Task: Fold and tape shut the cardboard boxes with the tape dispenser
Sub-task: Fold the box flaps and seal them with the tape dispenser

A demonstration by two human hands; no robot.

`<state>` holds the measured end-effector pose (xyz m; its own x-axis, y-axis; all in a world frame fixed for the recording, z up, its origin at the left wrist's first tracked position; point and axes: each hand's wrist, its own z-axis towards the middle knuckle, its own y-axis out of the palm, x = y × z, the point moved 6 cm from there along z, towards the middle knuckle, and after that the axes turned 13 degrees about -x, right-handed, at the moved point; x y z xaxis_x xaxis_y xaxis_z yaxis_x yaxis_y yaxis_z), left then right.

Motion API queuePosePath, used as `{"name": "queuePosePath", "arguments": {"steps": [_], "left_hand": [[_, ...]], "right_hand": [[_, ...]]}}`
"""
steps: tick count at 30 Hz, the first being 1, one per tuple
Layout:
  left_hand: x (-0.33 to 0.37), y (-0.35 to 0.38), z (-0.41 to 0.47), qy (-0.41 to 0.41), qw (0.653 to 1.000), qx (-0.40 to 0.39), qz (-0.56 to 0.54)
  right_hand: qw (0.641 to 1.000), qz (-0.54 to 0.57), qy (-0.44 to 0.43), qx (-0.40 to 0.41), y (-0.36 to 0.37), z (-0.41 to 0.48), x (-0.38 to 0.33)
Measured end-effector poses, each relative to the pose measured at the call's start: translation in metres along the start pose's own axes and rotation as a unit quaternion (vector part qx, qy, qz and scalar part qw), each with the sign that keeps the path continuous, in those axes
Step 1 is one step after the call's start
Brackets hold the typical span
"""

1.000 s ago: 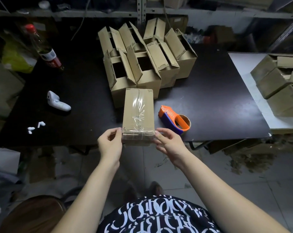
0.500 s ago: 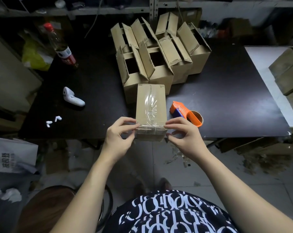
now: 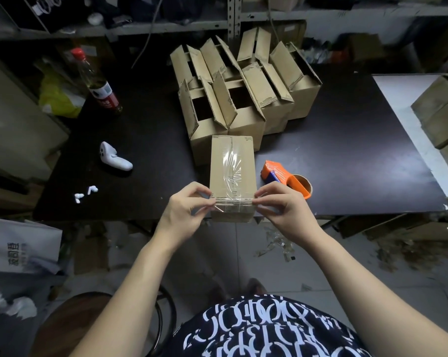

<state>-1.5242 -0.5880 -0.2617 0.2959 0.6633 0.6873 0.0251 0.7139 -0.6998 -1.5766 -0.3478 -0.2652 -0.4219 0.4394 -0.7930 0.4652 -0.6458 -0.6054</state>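
Cardboard box [image 3: 232, 163], taped shut, has left hand [image 3: 184, 213] and right hand [image 3: 286, 210] fingers pinching its near corners.

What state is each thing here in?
taped box: flaps shut, tape along the top seam.
open boxes: flaps standing up, untaped.
tape dispenser: lying unheld.
bottle: standing, red cap on.
left hand: pinches taped box's near left corner.
right hand: pinches its near right corner.
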Motion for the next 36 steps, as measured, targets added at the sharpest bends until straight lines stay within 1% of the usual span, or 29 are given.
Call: {"name": "queuePosePath", "arguments": {"steps": [7, 12, 14, 17, 19, 21, 24, 27, 29, 32, 36], "left_hand": [[-0.007, 0.01, -0.001, 0.009, 1.0, 0.022, -0.01], [-0.001, 0.022, -0.004, 0.022, 0.998, 0.062, 0.012], [-0.003, 0.027, -0.008, 0.029, 0.996, 0.074, 0.036], [-0.005, 0.031, -0.015, 0.037, 0.992, 0.088, 0.087], [-0.004, 0.033, -0.019, 0.055, 0.986, 0.078, 0.136], [-0.002, 0.036, -0.021, 0.07, 0.98, 0.067, 0.173], [0.002, 0.033, -0.021, 0.053, 0.986, 0.072, 0.144], [0.007, 0.025, -0.015, 0.016, 0.993, 0.091, 0.073], [0.005, 0.021, -0.008, -0.009, 0.995, 0.091, 0.029], [0.001, 0.017, 0.004, -0.031, 0.996, 0.072, 0.036], [0.011, 0.023, 0.01, -0.003, 0.996, 0.016, 0.093]], "right_hand": [[0.999, -0.007, -0.033, 0.04, 0.0, 0.0, 0.005], [0.996, 0.017, -0.022, 0.08, -0.002, -0.006, 0.009], [0.996, 0.005, -0.038, 0.084, -0.001, -0.006, 0.009], [0.994, -0.038, -0.073, 0.071, 0.002, -0.007, 0.006], [0.994, -0.051, -0.074, 0.068, 0.004, -0.009, 0.006], [0.993, -0.046, -0.068, 0.083, 0.007, -0.011, 0.006], [0.991, -0.044, -0.059, 0.115, 0.009, -0.009, 0.006], [0.99, -0.046, -0.056, 0.117, 0.008, -0.004, 0.006], [0.992, -0.048, -0.054, 0.108, 0.007, -0.002, 0.005], [0.993, -0.055, -0.046, 0.091, 0.006, 0.001, 0.005], [0.995, -0.07, -0.04, 0.059, 0.006, 0.008, 0.007]]}}
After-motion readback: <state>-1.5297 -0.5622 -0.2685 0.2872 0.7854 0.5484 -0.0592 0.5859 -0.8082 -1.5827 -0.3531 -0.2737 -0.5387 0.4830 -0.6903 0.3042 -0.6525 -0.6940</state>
